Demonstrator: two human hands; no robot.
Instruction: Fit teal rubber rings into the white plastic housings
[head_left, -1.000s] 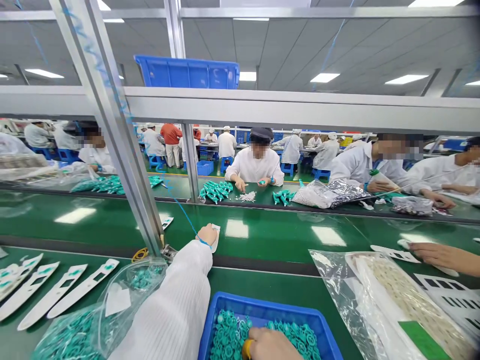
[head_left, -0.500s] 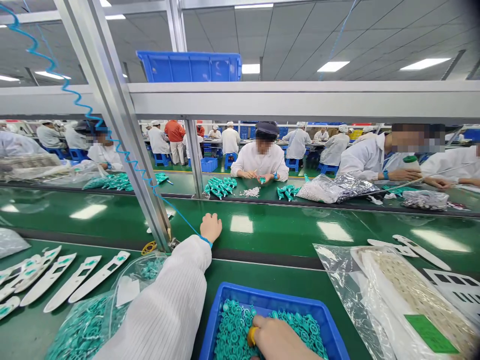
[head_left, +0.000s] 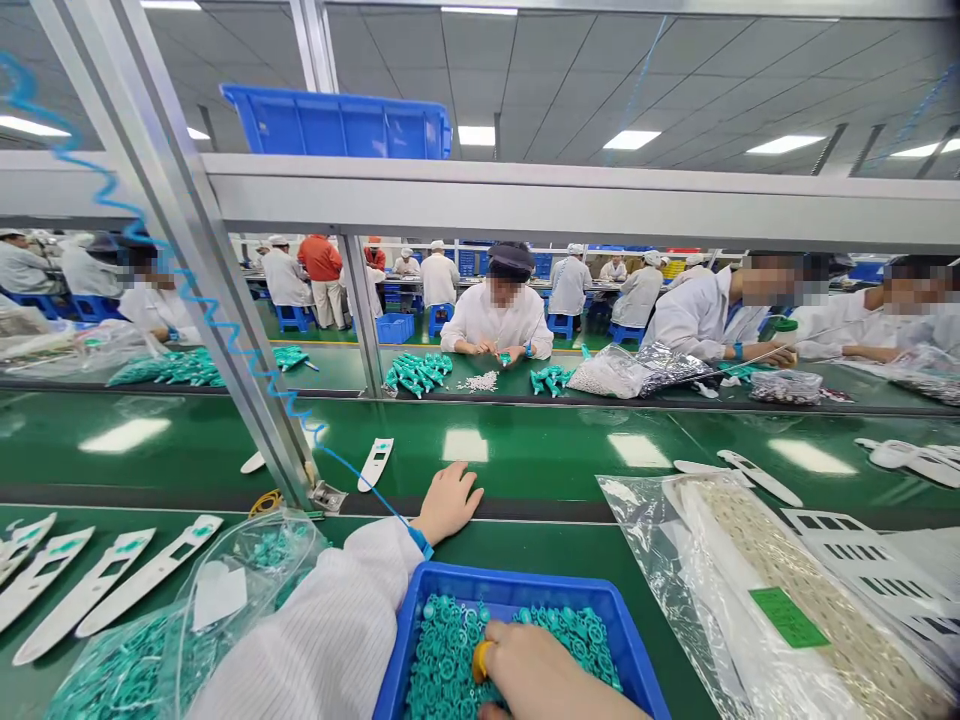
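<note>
My left hand (head_left: 450,503) is held palm down over the near edge of the green conveyor belt (head_left: 540,470), fingers apart and nothing in them. A blue band circles that wrist. On the belt to its left lies a white elongated plastic shell (head_left: 376,464) with a window and a teal spot, apart from the hand. My right hand (head_left: 529,668) reaches into a blue bin (head_left: 634,625) of small teal rings (head_left: 442,650). Its fingers are curled down among the rings, a yellow finger cot on one; the tips and whatever they hold are hidden.
Several white shells (head_left: 124,580) with teal parts lie left, beside a clear bag of teal pieces (head_left: 112,660). A plastic-wrapped stack (head_left: 787,560) is at right. A metal post (head_left: 240,350) with a coiled blue cord (head_left: 202,300) rises at left. A co-worker (head_left: 499,310) sits opposite.
My left hand has drawn back toward me, its fingers spreading. The white shell now shows on the belt behind it. My right hand stays in the bin; the view has shifted right.
</note>
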